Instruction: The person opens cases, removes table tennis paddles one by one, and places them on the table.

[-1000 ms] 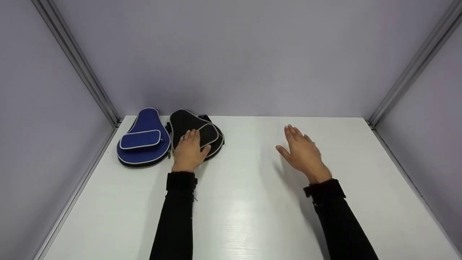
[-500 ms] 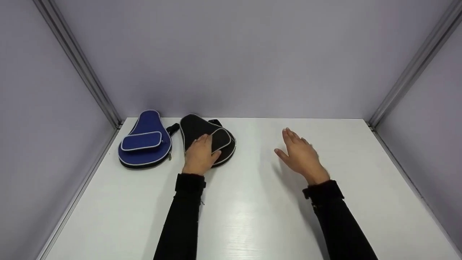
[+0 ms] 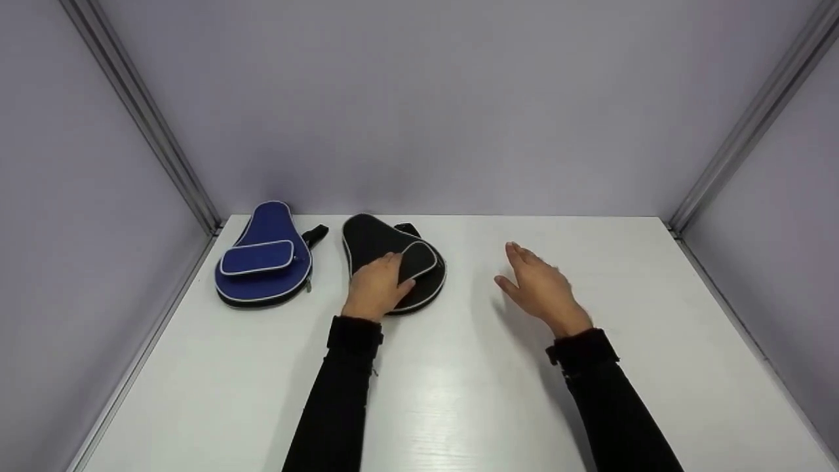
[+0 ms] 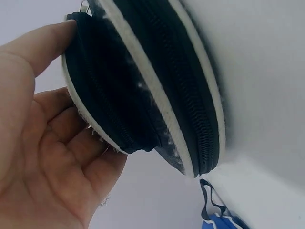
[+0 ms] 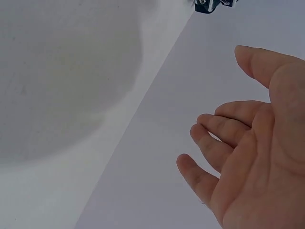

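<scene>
A black table tennis paddle case [image 3: 370, 236] with white piping lies near the back of the table. My left hand [image 3: 375, 285] rests on it, fingers laid over the raised zip pocket [image 4: 102, 90] and thumb spread toward the near side. In the left wrist view, thumb tip and fingers touch the pocket, and the case's zipped edge lies beyond. Left of it sits a blue paddle case [image 3: 265, 282] with a rectangular pocket, its dark strap reaching right. My right hand [image 3: 544, 288] hovers over the table, fingers extended, thumb apart, holding nothing.
The white table [image 3: 432, 406] is enclosed by a pale back wall [image 3: 432, 111] and side walls joined by grey metal corner posts [image 3: 754, 124]. A dark-patterned item [image 5: 207, 5] peeks in at the top of the right wrist view.
The left hand and the black case have moved together to the right and slightly nearer, widening the space from the blue case. The right hand has drifted slightly left and nearer.
</scene>
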Motion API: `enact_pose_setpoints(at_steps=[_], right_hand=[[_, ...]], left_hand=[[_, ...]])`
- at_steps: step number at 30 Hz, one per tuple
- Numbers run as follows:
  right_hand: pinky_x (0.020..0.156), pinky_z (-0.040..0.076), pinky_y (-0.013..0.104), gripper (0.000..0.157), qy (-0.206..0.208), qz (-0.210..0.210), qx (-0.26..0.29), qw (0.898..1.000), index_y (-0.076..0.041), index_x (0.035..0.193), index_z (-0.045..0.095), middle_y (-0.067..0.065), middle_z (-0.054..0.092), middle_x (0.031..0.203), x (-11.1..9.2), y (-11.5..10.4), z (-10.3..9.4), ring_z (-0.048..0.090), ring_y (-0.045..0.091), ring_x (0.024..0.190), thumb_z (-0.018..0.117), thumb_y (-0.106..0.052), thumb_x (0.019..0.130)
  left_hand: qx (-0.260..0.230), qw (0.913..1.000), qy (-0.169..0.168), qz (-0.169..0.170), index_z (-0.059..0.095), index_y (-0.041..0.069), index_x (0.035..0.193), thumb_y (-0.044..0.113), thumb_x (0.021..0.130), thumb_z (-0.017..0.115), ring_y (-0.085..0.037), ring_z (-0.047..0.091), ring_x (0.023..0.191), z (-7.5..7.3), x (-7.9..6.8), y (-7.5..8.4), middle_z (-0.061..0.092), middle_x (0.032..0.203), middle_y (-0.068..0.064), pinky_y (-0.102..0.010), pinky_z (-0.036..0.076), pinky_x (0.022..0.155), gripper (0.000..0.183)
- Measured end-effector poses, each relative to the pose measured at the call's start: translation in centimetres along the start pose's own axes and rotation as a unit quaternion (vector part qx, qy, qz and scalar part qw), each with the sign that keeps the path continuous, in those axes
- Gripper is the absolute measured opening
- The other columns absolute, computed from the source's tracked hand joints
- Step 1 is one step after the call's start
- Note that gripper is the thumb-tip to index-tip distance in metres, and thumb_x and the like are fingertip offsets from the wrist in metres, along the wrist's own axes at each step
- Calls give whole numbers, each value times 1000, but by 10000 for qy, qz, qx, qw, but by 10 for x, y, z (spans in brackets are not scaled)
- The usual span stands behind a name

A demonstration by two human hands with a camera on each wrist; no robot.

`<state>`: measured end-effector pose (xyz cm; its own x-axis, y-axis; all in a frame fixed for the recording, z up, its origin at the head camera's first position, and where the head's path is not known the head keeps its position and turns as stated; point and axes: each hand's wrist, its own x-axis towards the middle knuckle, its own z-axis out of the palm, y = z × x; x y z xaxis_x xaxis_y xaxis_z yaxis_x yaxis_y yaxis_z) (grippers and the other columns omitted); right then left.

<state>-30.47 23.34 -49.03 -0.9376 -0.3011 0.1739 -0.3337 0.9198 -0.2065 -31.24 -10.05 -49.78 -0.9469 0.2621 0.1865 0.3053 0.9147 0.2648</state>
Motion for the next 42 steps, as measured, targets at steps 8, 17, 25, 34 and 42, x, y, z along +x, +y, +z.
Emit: enact_pose_setpoints(at_steps=[8,17,25,34,42], right_hand=[[123,60,70,73,-312,93,329,9989,7,176,44,33,54,177,4,0,9,60,54,160,69,-32,120],[121,62,67,66,-352,34,371,9987,7,170,54,33,64,167,6,-2,18,65,54,153,75,-27,117],[123,60,66,54,-506,-65,529,9973,7,158,64,30,69,159,7,-1,25,67,53,150,76,-24,115],[113,67,62,43,-618,-277,399,9969,5,138,77,23,77,137,6,-5,30,75,46,133,87,-21,105],[91,69,57,10,-763,-287,560,9951,0,104,81,15,76,108,7,-9,31,73,34,101,82,-9,99]], left_hand=[[97,9996,-231,102,65,-3,162,39,112,83,-47,78,141,0,2,15,74,159,-26,-57,66,119,68],[26,9988,-311,386,69,-4,158,39,110,86,-44,81,136,-2,0,27,79,151,-24,-55,68,116,67],[-319,9959,-566,629,68,-1,160,40,110,86,-44,77,142,-3,-3,35,78,155,-23,-56,63,124,67],[-384,9924,-851,806,70,3,159,41,109,87,-43,79,138,-4,-4,45,81,150,-20,-57,65,120,65],[-367,9888,-1102,936,70,7,161,39,107,89,-40,77,142,-6,-6,51,80,154,-16,-55,63,123,66]])
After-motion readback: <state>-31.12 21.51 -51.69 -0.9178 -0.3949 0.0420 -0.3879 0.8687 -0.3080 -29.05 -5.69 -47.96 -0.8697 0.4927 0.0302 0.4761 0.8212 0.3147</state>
